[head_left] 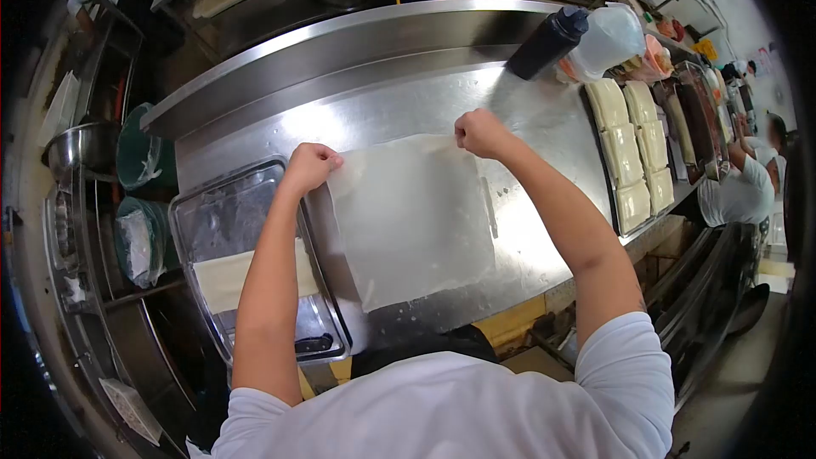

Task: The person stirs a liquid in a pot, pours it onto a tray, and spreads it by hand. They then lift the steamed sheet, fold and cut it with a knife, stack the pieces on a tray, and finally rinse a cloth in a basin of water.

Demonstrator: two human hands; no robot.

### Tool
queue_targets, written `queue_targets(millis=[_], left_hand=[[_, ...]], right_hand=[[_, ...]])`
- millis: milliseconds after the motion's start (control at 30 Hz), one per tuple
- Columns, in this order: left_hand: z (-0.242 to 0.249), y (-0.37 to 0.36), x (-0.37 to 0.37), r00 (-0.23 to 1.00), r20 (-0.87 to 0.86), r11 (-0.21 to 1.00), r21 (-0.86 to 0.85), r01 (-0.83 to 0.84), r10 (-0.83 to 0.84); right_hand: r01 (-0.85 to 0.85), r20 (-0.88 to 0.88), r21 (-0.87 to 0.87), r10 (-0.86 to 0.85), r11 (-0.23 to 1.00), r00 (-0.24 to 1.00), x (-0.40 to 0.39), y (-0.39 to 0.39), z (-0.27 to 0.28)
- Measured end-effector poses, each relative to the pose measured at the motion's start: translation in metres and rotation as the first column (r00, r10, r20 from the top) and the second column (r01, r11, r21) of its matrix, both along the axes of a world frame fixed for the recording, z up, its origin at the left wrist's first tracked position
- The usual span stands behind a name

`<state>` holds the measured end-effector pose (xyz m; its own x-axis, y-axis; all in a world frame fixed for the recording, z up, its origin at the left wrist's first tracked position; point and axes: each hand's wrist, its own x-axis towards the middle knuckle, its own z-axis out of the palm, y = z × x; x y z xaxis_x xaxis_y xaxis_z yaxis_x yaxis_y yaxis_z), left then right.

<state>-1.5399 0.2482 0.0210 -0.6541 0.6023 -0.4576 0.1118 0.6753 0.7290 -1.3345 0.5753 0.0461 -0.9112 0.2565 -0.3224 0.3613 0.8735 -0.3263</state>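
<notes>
A thin, translucent whitish sheet is spread over the steel table, its near edge close to the table's front edge. My left hand pinches its far left corner between thumb and fingers. At the far right corner, my right hand is closed on the same sheet. Beside my left forearm lies a metal tray with a pale, flat dough slab across it. A black-handled tool rests at that tray's near end; my forearm covers part of the slab.
Dark trays on the right hold several pale, folded dough pieces. Behind them stand a dark bottle and a translucent plastic container. A raised steel ledge runs along the back. Green bins stand left. Other people are nearby.
</notes>
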Motion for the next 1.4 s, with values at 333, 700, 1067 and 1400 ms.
queue_targets(millis=[333, 700, 1067, 1400], left_hand=[[0.038, -0.059, 0.065, 0.976, -0.204, 0.973, 0.227, -0.028, 0.076], [0.038, -0.126, 0.179, 0.851, -0.494, 0.949, 0.143, 0.281, -0.177], [0.068, -0.127, 0.157, 0.855, -0.511, 0.960, 0.186, 0.210, -0.087], [0.044, -0.098, 0.111, 0.815, -0.580, 0.992, 0.102, 0.077, -0.004]], right_hand=[[0.200, -0.328, -0.068, -0.211, 0.978, 0.921, 0.081, -0.040, 0.043], [0.297, -0.248, -0.181, -0.336, 0.938, 0.909, 0.189, -0.129, -0.005], [0.288, -0.167, 0.248, -0.252, 0.925, 0.953, 0.156, -0.109, -0.049], [-0.103, -0.309, 0.151, 0.146, 0.983, 0.940, 0.057, -0.284, -0.067]])
